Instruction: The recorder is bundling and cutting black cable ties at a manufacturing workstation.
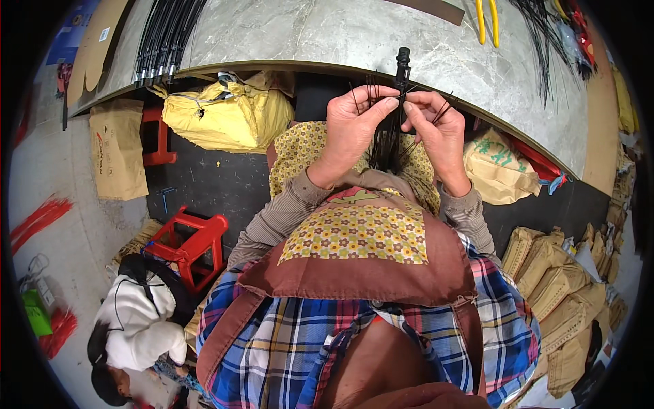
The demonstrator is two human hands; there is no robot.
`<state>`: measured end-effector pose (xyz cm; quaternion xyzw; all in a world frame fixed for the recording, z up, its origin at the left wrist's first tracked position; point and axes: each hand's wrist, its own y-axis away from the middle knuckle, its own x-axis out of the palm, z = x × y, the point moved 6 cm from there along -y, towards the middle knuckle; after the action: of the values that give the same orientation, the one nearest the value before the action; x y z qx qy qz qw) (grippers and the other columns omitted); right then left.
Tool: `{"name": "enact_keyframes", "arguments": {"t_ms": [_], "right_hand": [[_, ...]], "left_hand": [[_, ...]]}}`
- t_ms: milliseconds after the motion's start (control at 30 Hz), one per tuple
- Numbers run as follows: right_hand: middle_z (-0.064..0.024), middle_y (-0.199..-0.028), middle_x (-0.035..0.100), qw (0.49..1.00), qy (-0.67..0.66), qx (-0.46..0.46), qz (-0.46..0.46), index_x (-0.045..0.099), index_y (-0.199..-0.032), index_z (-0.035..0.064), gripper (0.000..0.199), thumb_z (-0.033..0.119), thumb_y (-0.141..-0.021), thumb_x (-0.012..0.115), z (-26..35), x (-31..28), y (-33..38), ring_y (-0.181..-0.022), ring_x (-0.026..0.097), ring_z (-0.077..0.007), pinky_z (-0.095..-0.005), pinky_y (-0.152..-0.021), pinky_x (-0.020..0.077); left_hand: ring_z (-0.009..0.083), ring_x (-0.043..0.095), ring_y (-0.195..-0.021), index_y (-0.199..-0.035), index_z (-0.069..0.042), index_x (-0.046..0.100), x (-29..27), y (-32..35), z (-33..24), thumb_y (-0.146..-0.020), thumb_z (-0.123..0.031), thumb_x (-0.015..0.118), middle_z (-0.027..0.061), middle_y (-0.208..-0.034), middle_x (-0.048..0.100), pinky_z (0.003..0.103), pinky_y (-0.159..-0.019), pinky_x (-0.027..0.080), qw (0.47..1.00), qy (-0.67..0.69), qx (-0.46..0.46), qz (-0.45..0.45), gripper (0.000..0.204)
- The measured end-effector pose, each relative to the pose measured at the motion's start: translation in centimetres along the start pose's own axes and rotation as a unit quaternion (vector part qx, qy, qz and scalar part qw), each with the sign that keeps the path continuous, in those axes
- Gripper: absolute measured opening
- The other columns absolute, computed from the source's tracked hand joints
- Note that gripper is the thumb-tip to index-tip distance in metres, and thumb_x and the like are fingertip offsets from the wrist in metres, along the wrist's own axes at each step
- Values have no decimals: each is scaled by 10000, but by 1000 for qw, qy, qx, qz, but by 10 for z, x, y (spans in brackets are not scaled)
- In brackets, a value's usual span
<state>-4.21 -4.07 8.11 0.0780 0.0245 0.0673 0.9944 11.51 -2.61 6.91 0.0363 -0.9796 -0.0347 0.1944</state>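
Note:
A black rod with a ribbed black fitting [403, 63] on its top end stands upright before me, in front of the table edge. My left hand [353, 126] is closed, thumb and forefinger pinched against the rod, with several thin black strips, like cable ties, poking up between its fingers. From the other side my right hand [439, 129] pinches close to the same spot; more thin black strips [446, 102] stick out of its fingers. Below the hands a dark bunch of strips [387, 146] hangs down to my lap. The exact point of the pinch is partly hidden by the fingertips.
On the grey marbled table [272, 34] lie black rods [167, 41], yellow-handled pliers [488, 22] and loose black strips [541, 48]. Below are a yellow sack [228, 116] and a paper bag [501, 167]. A red stool [194, 245] and a person in white [146, 320] are at left; brown packages [558, 286] at right.

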Motion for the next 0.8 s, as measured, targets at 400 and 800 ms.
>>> {"name": "enact_keyframes", "arguments": {"t_ms": [400,800], "right_hand": [[-11,-839,657,997,64,-52,-6,667,-1125,7,180,16,-947,641,6,3,0,-622,564,-46,-152,-514,392],[-22,-895,658,997,48,-59,-8,640,-1158,2,205,7,-953,628,2,4,-5,-662,579,-61,-162,-554,415]], "left_hand": [[37,544,-795,-1164,10,718,-1,-6,6,-956,-18,639,15,-944,705,159,-733,448,998,-49,11,29,224],[58,569,-884,-1197,4,705,-1,-14,7,-973,-9,581,48,-1076,719,191,-841,459,996,-23,-18,83,256]]}}
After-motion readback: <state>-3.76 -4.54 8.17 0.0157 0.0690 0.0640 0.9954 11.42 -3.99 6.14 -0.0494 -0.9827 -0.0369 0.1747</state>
